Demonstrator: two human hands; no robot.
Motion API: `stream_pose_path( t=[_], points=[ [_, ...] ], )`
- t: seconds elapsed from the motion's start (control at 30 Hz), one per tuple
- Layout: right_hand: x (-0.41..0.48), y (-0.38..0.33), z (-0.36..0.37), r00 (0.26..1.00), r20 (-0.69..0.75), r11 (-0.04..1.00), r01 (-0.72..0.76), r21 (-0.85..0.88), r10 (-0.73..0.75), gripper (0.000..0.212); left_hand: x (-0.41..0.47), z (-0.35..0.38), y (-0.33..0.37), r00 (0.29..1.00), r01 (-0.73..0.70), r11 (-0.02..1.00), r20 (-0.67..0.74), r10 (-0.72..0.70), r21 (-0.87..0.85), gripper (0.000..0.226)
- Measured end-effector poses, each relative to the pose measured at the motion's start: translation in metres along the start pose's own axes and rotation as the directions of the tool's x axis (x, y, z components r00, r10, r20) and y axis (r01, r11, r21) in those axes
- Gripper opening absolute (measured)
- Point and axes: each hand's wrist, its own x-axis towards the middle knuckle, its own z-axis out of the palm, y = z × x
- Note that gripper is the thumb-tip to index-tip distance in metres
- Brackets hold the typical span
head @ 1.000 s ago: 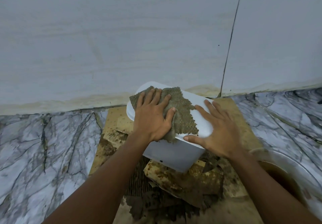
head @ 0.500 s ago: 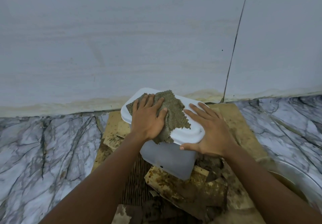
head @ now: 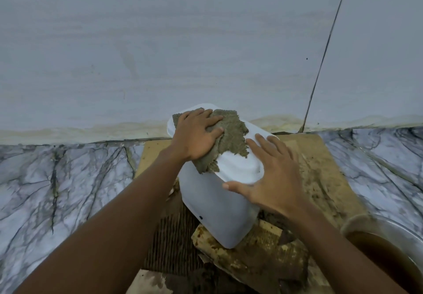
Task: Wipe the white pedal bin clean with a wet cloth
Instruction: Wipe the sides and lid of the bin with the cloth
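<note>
The white pedal bin [head: 215, 209] stands on wet, dirty cardboard by the wall, its lid tilted toward me. A grey-brown wet cloth [head: 231, 138] lies spread over the far left part of the lid. My left hand [head: 194, 136] presses flat on the cloth, fingers spread over it. My right hand [head: 272, 179] rests on the lid's near right edge, fingers apart, thumb hooked under the rim.
Soggy cardboard [head: 320, 170] and torn, stained pieces [head: 254, 257] cover the marble floor [head: 57, 190] under the bin. A metal basin of brown water [head: 386, 254] sits at the lower right. The grey tiled wall [head: 183, 41] rises directly behind the bin.
My left hand has slid the cloth toward the lid's far left end. My right hand has shifted along the lid's near right edge. The view has moved closer.
</note>
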Motion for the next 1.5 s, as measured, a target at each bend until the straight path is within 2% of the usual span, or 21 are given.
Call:
stream_pose_path(
  t=[0.1,0.17,0.27,0.53,0.8,0.9,1.03,1.1,1.17,1.23,1.33,1.43,1.5],
  points=[
    [0.003,0.03,-0.01,0.977,0.073,0.979,0.203,-0.007,-0.202,0.114,-0.012,0.003,0.003,0.999,0.006,1.0,-0.031,-0.006,0.008,0.063],
    [0.002,0.037,-0.01,0.958,0.105,0.963,0.26,0.074,-0.267,0.114,-0.021,0.002,0.002,0.999,0.012,1.0,-0.04,-0.011,0.008,0.063],
    [-0.009,0.031,-0.002,0.951,0.005,0.94,0.304,0.154,-0.308,0.109,-0.035,0.002,0.0,0.999,0.039,0.999,-0.037,-0.038,0.017,0.063],
    [-0.066,0.009,0.003,0.938,-0.191,0.936,0.318,0.15,-0.289,0.102,-0.077,0.001,0.021,0.997,0.027,0.999,-0.071,-0.025,0.035,0.064],
    [-0.128,-0.037,0.009,0.935,-0.345,0.991,0.111,0.079,-0.077,0.094,-0.094,0.003,0.054,0.989,-0.145,0.989,-0.031,0.145,0.0,0.067],
    [-0.11,-0.039,0.009,0.962,-0.272,0.999,0.033,0.043,-0.02,0.099,-0.093,0.009,0.06,0.992,-0.12,0.993,0.022,0.121,-0.007,0.068],
    [-0.063,-0.03,0.002,0.999,-0.032,0.992,0.014,0.122,-0.011,0.106,-0.087,0.013,0.055,0.999,-0.039,0.996,0.022,0.041,-0.08,0.054],
    [-0.047,-0.014,-0.008,0.992,0.092,0.976,0.061,0.209,-0.082,0.116,-0.081,0.013,0.051,0.999,-0.027,0.992,0.021,0.03,-0.125,0.05],
    [-0.039,0.008,-0.019,0.971,0.157,0.95,0.134,0.28,-0.183,0.118,-0.073,0.015,0.049,0.999,-0.035,0.984,0.025,0.04,-0.176,0.053],
    [-0.034,0.026,-0.025,0.96,0.16,0.929,0.167,0.33,-0.229,0.114,-0.066,0.014,0.051,0.999,-0.039,0.976,0.027,0.045,-0.213,0.061],
    [-0.024,0.03,-0.021,0.969,0.088,0.917,0.185,0.352,-0.229,0.114,-0.054,0.008,0.05,0.999,-0.019,0.964,0.026,0.027,-0.266,0.064],
    [-0.006,0.014,-0.018,0.977,0.04,0.92,0.183,0.346,-0.21,0.111,-0.037,-0.004,0.035,1.0,0.026,0.939,0.024,-0.02,-0.342,0.061],
    [0.011,0.0,-0.02,0.982,0.034,0.925,0.161,0.344,-0.184,0.109,-0.03,-0.014,0.027,0.999,0.046,0.908,-0.006,-0.054,-0.415,0.051]
  ],
)
